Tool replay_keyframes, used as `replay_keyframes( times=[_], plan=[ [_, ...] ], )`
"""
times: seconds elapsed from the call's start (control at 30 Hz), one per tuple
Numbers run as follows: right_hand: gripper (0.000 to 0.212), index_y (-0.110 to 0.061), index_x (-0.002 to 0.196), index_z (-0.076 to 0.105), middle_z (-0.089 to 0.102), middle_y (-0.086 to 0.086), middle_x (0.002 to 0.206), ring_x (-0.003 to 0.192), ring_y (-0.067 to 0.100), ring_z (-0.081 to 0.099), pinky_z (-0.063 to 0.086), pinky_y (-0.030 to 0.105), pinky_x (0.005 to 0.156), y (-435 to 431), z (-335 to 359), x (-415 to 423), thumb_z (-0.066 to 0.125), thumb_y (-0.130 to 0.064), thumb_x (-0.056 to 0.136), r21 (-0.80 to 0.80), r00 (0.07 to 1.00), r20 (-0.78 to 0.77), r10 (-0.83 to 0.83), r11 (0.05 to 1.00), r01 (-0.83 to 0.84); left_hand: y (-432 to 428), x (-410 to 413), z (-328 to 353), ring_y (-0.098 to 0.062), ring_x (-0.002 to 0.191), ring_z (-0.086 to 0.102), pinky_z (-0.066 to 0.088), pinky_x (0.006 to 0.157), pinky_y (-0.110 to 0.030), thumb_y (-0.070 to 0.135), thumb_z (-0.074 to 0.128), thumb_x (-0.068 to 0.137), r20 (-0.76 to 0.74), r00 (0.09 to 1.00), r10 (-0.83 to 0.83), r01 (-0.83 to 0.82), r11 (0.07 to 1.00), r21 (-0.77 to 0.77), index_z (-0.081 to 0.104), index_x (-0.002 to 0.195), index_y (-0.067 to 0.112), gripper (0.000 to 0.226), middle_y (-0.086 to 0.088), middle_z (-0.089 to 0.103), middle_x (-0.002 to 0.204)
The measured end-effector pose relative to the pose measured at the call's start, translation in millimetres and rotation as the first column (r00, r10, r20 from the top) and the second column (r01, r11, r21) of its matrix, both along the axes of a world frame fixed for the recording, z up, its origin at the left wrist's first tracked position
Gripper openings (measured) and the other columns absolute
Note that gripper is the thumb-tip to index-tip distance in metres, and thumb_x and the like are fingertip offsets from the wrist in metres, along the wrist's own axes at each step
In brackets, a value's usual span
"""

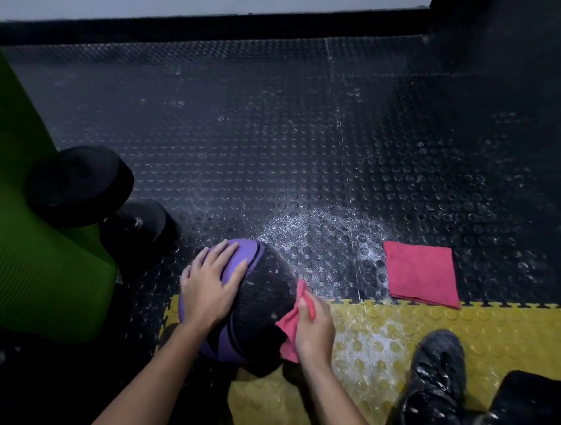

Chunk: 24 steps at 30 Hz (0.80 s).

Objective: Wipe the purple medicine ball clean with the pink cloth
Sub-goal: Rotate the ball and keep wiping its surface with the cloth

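Purple and black rubber medicine ball (260,296) sits on the floor, straddling the toothed edge where the black studded rubber flooring (269,132) meets a yellow studded interlocking mat (390,336). Left hand (208,289) lies on the ball's upper left face, fingers spread wide and flat, palm down on the purple panel. Right hand (313,329) is at the ball's right flank, its fingers and thumb curled round a bunched pink cloth (290,324); the cloth touches the ball's black panel. A second pink cloth, folded square (421,273), lies flat on the floor well to the right of the ball, its near edge overlapping the yellow mat. White speckled residue (321,229) covers the flooring just beyond and right of the ball, and pale patches show on the yellow mat near the right hand. Left of the ball and beyond it: a black round-headed dumbbell (82,185), beside a green ribbed foam mat (24,255). A black speckled shoe (437,372) rests on the yellow mat, right of the ball and nearer the camera.
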State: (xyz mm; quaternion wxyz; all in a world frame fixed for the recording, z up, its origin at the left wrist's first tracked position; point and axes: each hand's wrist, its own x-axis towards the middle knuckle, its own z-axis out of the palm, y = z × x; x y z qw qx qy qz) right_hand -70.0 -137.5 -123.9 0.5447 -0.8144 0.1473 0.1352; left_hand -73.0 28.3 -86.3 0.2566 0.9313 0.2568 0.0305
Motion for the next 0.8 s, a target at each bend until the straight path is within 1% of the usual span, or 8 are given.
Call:
replay_keyframes(
  times=[0.2, 0.3, 0.4, 0.43, 0.5, 0.63, 0.7, 0.8],
  plan=[
    [0.031, -0.031, 0.114, 0.063, 0.055, -0.021, 0.121, 0.104, 0.005, 0.037, 0.028, 0.013, 0.096, 45, 19, -9, 0.045, -0.033, 0.088, -0.148, 0.841, 0.487, 0.234, 0.972, -0.185, 12, 3, -4, -0.014, 0.136, 0.035, 0.028, 0.11, -0.046, 0.071, 0.028, 0.072, 0.025, 0.994, 0.105, -0.105, 0.994, -0.034, 0.055, 0.127, 0.038, 0.07, 0.015, 0.046, 0.141],
    [0.032, -0.033, 0.122, 0.055, 0.053, -0.017, 0.125, 0.113, 0.007, 0.041, 0.024, 0.006, 0.096, 33, -2, -7, 0.047, -0.028, 0.09, -0.093, 0.891, 0.419, 0.174, 0.985, -0.148, 22, 12, -6, -0.013, 0.133, 0.039, 0.031, 0.109, -0.045, 0.062, 0.043, 0.083, 0.02, 0.976, 0.217, -0.213, 0.968, -0.13, 0.057, 0.125, 0.037, 0.051, 0.015, 0.048, 0.14],
    [0.033, -0.027, 0.123, 0.053, 0.058, -0.007, 0.124, 0.108, 0.009, 0.052, 0.04, 0.02, 0.095, 19, -20, -8, 0.051, -0.016, 0.092, 0.078, 0.999, 0.047, -0.019, 0.997, 0.016, 27, 18, -7, -0.013, 0.131, 0.041, 0.032, 0.107, -0.047, 0.055, 0.046, 0.09, -0.004, 0.948, 0.318, -0.314, 0.934, -0.17, 0.055, 0.127, 0.039, 0.041, 0.015, 0.048, 0.14],
    [0.032, -0.024, 0.121, 0.056, 0.059, -0.006, 0.122, 0.105, 0.008, 0.053, 0.042, 0.026, 0.096, 22, -19, -7, 0.051, -0.014, 0.091, 0.075, 0.998, 0.029, -0.047, 0.996, 0.045, 27, 19, -7, -0.014, 0.131, 0.041, 0.033, 0.107, -0.048, 0.055, 0.044, 0.091, -0.017, 0.943, 0.333, -0.332, 0.929, -0.163, 0.054, 0.128, 0.039, 0.042, 0.015, 0.047, 0.141],
    [0.029, -0.021, 0.116, 0.061, 0.059, -0.011, 0.118, 0.105, 0.007, 0.05, 0.039, 0.029, 0.099, 37, -5, -5, 0.052, -0.017, 0.09, 0.048, 0.974, 0.223, -0.049, 0.998, 0.04, 25, 21, -8, -0.017, 0.132, 0.04, 0.033, 0.106, -0.049, 0.055, 0.04, 0.092, -0.038, 0.932, 0.361, -0.362, 0.921, -0.142, 0.052, 0.131, 0.038, 0.044, 0.014, 0.046, 0.142],
    [0.032, -0.028, 0.109, 0.065, 0.062, -0.017, 0.114, 0.099, 0.011, 0.041, 0.031, 0.022, 0.092, 73, 23, 5, 0.046, -0.033, 0.084, -0.2, 0.781, 0.564, 0.268, 0.962, -0.186, 19, 21, -6, -0.02, 0.134, 0.037, 0.03, 0.108, -0.049, 0.051, 0.039, 0.094, -0.05, 0.891, 0.451, -0.453, 0.883, -0.125, 0.047, 0.135, 0.033, 0.046, 0.01, 0.042, 0.146],
    [0.032, -0.028, 0.11, 0.065, 0.062, -0.016, 0.115, 0.101, 0.011, 0.042, 0.031, 0.023, 0.091, 72, 18, 12, 0.046, -0.031, 0.085, -0.253, 0.741, 0.59, 0.321, 0.945, -0.207, 20, 21, -7, -0.021, 0.134, 0.038, 0.03, 0.108, -0.049, 0.052, 0.038, 0.094, -0.064, 0.866, 0.496, -0.499, 0.853, -0.153, 0.047, 0.135, 0.035, 0.046, 0.009, 0.042, 0.146],
    [0.031, -0.022, 0.12, 0.059, 0.058, -0.012, 0.117, 0.109, 0.01, 0.049, 0.036, 0.019, 0.094, 47, 1, 18, 0.05, -0.019, 0.09, -0.024, 0.942, 0.32, 0.099, 0.995, -0.096, 21, 23, -7, -0.022, 0.132, 0.039, 0.03, 0.107, -0.05, 0.055, 0.037, 0.092, -0.085, 0.833, 0.547, -0.553, 0.811, -0.19, 0.047, 0.134, 0.038, 0.046, 0.009, 0.044, 0.144]
  ],
)
